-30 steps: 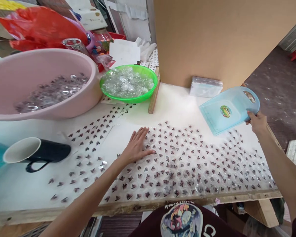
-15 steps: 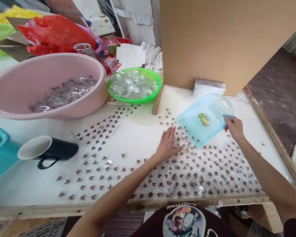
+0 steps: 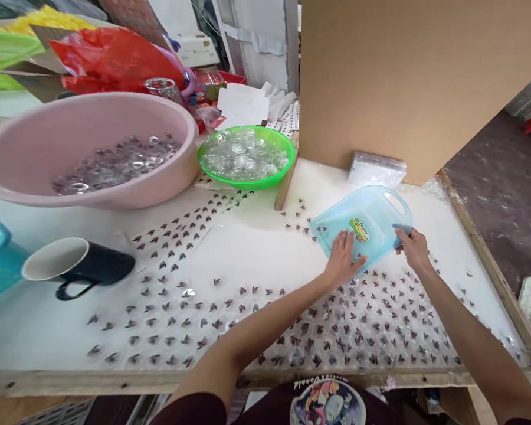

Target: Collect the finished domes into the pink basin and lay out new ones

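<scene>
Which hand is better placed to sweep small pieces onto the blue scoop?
Probably the left hand: it is open, grasping nothing, over the front of the blue scoop, near many small pieces. The right hand is busy gripping the scoop.

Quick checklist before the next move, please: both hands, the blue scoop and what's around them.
1. Right hand gripping the blue scoop near its handle opening: ok.
2. Left hand positioned at the scoop's front part, fingers spread: ok.
3. Dark-marked pieces seen at the scoop's front edge lying in it, not under it: cannot tell; the plastic is see-through.
4. Tabletop left of the left forearm free of pieces: not ok; many are spread there.
5. Green bowl and pink tub apart from both hands: ok.
</scene>
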`<action>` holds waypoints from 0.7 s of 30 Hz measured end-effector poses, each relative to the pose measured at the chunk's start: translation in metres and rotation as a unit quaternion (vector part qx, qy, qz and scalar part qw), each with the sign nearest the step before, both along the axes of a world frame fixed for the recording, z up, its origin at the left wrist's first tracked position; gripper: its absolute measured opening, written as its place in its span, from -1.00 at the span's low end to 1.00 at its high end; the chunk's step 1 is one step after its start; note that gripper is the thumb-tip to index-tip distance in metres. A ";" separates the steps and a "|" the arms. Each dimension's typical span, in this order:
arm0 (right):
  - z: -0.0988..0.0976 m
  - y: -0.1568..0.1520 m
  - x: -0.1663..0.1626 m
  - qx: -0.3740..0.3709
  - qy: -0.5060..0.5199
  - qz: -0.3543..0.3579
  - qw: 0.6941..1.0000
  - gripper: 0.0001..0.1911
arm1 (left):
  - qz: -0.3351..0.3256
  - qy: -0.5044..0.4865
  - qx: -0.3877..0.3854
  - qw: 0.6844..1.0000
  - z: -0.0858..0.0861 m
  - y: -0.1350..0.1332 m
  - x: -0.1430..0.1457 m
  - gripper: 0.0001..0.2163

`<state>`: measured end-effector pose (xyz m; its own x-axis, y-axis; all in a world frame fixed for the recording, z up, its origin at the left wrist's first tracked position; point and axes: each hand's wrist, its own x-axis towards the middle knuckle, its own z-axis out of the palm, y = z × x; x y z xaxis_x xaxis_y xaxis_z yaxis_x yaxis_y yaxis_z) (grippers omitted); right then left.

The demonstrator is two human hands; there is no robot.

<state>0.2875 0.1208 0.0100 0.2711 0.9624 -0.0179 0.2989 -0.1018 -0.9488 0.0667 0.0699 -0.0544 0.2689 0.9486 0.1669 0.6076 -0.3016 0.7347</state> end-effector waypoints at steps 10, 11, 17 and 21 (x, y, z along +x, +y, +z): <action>-0.010 0.000 0.023 0.003 0.049 -0.036 0.998 -0.66 | 0.094 0.053 0.164 0.981 0.035 0.110 -0.097 -0.57; -0.010 -0.001 0.024 0.006 0.050 -0.040 0.998 -0.66 | 0.110 0.088 0.138 0.980 0.032 0.121 -0.112 -0.55; -0.010 -0.002 0.021 0.023 0.029 -0.063 0.997 -0.66 | 0.036 0.196 0.013 0.980 0.007 0.113 -0.152 -0.43; -0.006 0.000 0.016 0.019 0.010 -0.067 0.998 -0.66 | -0.046 0.148 0.009 0.988 0.003 0.057 -0.136 -0.32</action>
<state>0.3033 0.1210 0.0044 0.3968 0.9178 0.0109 0.2660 -0.1036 -0.9584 -0.0693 0.1269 -0.0511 0.3926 0.9157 0.0860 0.7644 -0.3769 0.5231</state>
